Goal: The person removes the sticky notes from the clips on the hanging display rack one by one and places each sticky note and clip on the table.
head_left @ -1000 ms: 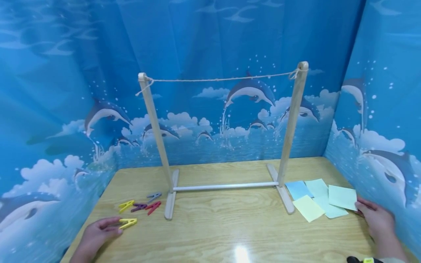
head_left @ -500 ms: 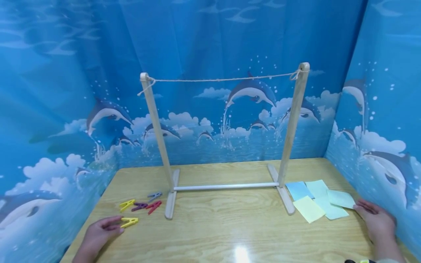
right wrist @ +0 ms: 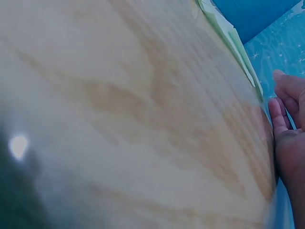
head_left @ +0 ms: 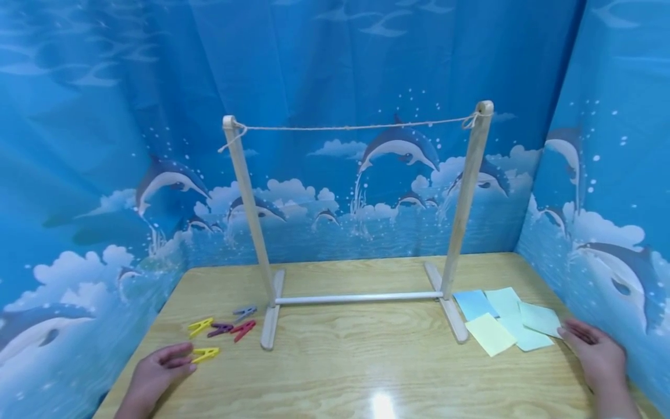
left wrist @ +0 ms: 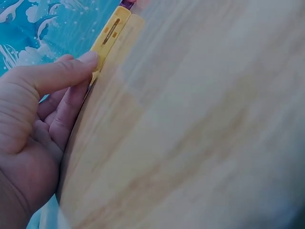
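Note:
My left hand (head_left: 157, 375) pinches the handle end of a yellow clothespin (head_left: 207, 354) low over the table at the left. In the left wrist view, thumb and forefinger meet on that clothespin (left wrist: 110, 40). Just beyond lie another yellow clothespin (head_left: 200, 327), a purple one (head_left: 220, 329), a red one (head_left: 243, 330) and a grey-blue one (head_left: 244, 314). At the right, my right hand (head_left: 599, 355) rests beside a pale green paper square (head_left: 541, 319), fingers loosely bent. The right wrist view shows a gap between the thumb and the papers (right wrist: 236, 45).
A wooden frame (head_left: 463, 201) stands mid-table with a string (head_left: 345, 127) tied between its posts and a white bar (head_left: 361, 297) low down. By its right foot lie a blue sheet (head_left: 476, 305), a yellow sheet (head_left: 491, 334) and more green ones. Dolphin-print curtains (head_left: 324, 70) enclose the table.
The outer green sheet, held at its edge by my right hand a second ago, has tipped down onto the others. My right hand has shifted slightly left. My left hand has stayed with its clothespin.

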